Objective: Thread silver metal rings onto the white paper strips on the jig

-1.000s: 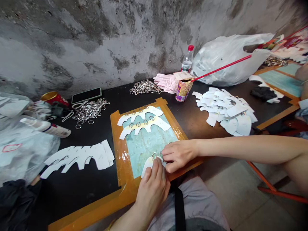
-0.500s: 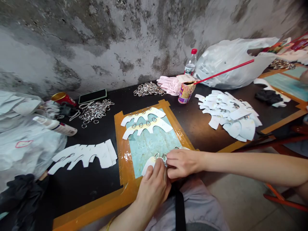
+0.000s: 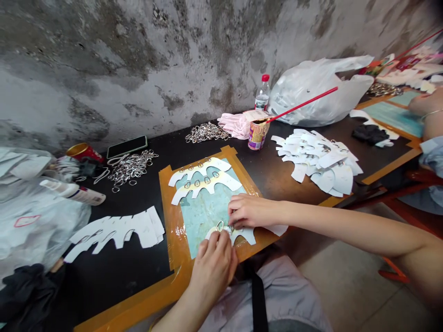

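Observation:
My left hand (image 3: pixel 212 269) sits at the near edge of the orange-taped board (image 3: pixel 175 230), gripping a white scalloped card strip (image 3: pixel 245 236). A metal D-ring (image 3: pixel 219 226) stands just above its fingers, threaded on the strip. My right hand (image 3: pixel 249 211) comes in from the right, its fingertips pinching the strip close to the left hand. Above them on the pale blue mat (image 3: pixel 207 219) lie two more scalloped strips (image 3: pixel 204 182) carrying several rings.
Loose metal rings (image 3: pixel 131 167) lie beside a phone (image 3: pixel 127 146). A stack of cut cards (image 3: pixel 117 233) is at left, a heap (image 3: pixel 318 161) at right. A co-worker's hand (image 3: pixel 425 102) rests at the far right by another board.
The view has swung slightly left. My right hand has moved up and left, and more of the strip now shows, stretching right beneath it.

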